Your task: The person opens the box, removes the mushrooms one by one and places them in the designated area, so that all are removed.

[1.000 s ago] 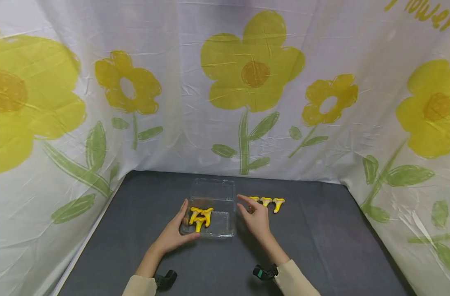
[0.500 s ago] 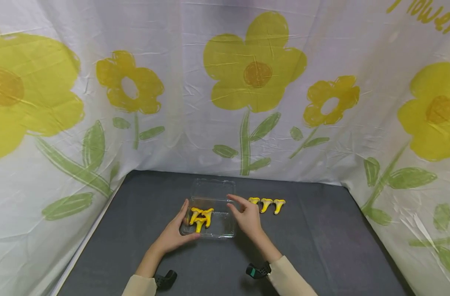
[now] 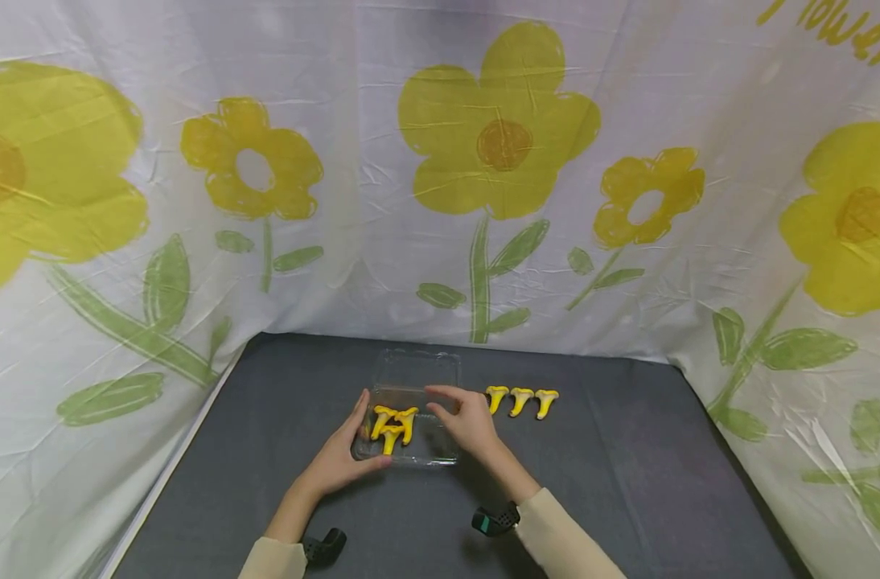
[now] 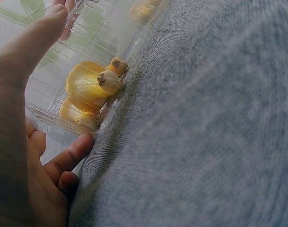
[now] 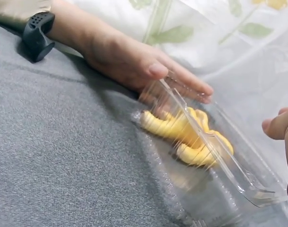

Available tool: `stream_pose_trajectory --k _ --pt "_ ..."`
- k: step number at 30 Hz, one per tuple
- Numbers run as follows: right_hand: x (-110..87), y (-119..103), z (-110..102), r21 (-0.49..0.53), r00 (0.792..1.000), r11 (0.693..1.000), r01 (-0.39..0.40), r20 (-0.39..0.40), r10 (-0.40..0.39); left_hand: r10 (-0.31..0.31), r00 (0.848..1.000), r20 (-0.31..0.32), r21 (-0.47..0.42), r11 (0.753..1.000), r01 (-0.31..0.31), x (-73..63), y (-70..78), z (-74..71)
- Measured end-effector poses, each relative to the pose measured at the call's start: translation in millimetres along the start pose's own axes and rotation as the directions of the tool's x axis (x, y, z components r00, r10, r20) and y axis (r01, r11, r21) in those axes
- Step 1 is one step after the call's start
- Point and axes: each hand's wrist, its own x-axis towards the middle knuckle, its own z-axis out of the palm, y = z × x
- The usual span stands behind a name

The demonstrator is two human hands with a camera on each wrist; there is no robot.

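Head view alone shows the full row of three mushrooms [image 3: 522, 401] on the tabletop [image 3: 628, 490], right of the clear box [image 3: 431, 462] containing three others [image 3: 391, 437]. My left hand [image 3: 339, 458] grips its left end; my right hand [image 3: 476, 423], fingers parted and empty, hovers over its right side. Left wrist view adds cut stem ends [image 4: 109, 80] through the plastic.

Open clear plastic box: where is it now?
In the head view, the open clear plastic box rests on the dark grey table, its left side held by the left hand, left of a row of yellow trumpet-shaped mushrooms.
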Motion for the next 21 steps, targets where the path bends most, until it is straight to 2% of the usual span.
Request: stream_pose_trajectory --k 9,14,18,21 --pt "7.9 1.4 8.3 -0.083 0.995 0.996 -0.015 0.098 0.023 0.018 1.0 0.013 -0.02 1.0 -0.017 -1.8 2.2 -0.5" --pt "11.0 -0.8 11.5 -0.167 0.985 0.986 -0.004 0.169 0.033 0.029 1.0 0.006 -0.023 0.999 -0.028 -1.1 2.0 -1.0" --pt "12.9 -2.4 16.5 -0.264 0.979 0.964 0.022 0.201 0.033 0.033 0.999 0.005 -0.025 0.999 -0.033 -0.4 1.2 -0.9" --pt "14.1 -2.3 21.9 -0.362 0.974 0.931 0.05 0.224 0.035 0.032 0.999 0.004 -0.019 0.999 -0.032 -0.5 0.6 -0.7"
